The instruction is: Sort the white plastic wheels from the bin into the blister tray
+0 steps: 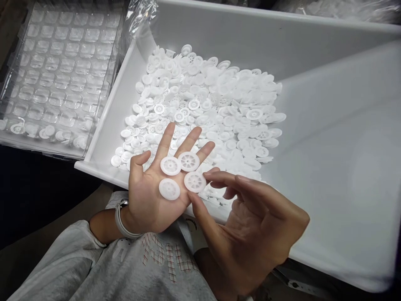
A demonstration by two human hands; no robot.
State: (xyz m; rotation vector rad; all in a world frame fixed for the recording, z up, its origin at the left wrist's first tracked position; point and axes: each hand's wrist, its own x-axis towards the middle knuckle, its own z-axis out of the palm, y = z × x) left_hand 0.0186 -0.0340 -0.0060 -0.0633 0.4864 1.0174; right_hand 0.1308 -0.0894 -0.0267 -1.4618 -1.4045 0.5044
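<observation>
Here's the left hand [150, 209], palm up and spread wide, three white discs [169, 189] lying loose across it, and the right hand [253, 230] in from its side, thumb and forefinger pinching a spoked disc [194, 182] by the rim, right over the left one's palm! A pale band [119, 221] rings the left wrist; below the hands, a grey shirt [125, 271] with checked lettering. Just beyond the left fingertips, a great heap of discs [203, 92], jumbled every way, inside a big pale bin [332, 146] stretching bare past the right hand. Out beyond the left hand, beside the bin, a clear pocketed tray [59, 79], discs in its nearest row, and crumpled film [142, 14] at the far corner between them.
</observation>
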